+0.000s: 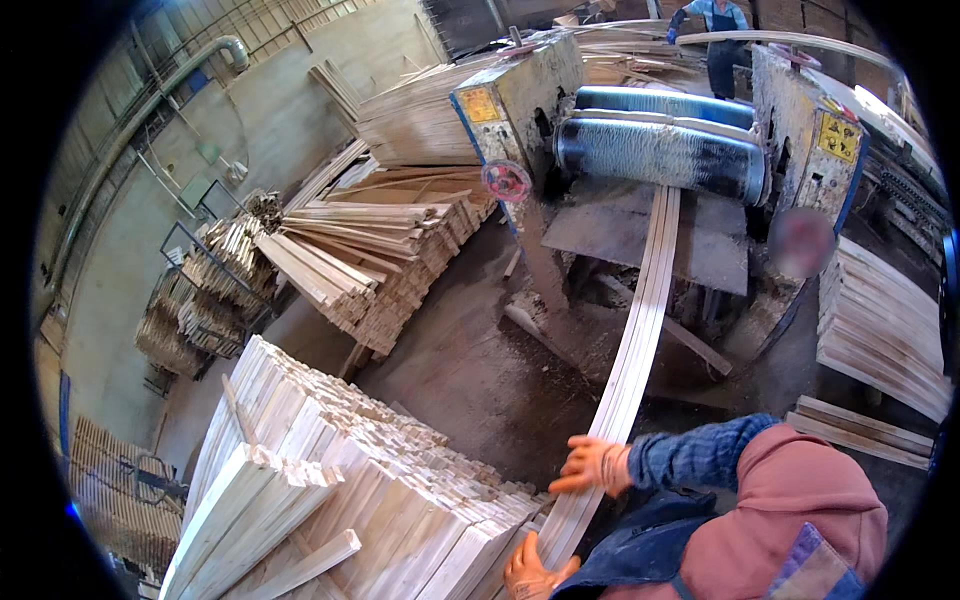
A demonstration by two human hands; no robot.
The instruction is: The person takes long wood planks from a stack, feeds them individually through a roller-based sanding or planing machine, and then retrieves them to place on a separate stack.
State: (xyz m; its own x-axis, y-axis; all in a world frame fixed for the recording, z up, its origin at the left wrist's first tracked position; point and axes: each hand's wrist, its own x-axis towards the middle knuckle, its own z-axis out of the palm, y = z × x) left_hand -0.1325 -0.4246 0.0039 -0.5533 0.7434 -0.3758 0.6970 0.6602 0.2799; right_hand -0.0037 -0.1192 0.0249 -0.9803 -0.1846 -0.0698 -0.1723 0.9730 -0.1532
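A bundle of long, pale wooden strips (635, 345) runs from my hands up between the rollers of a machine. My right hand (597, 466), in an orange glove, reaches across the bundle from the right, its fingers curling over the left edge. Closer to me, at the near end of the strips, my gloved left hand (535, 570) grips their left side; its lower part is cut off by the frame edge. A large stack of wooden strips (400, 500) stands just left of both hands. The far ends of the held strips are hidden by the rollers (660, 155).
The machine's side posts (515, 110) carry red handwheels (507, 181). Further stacks of strips lie at the left (370, 250) and right (880, 330). Beyond the rollers, a co-worker (725, 40) in dark overalls handles a long strip. A loose strip (310, 565) rests on the near stack.
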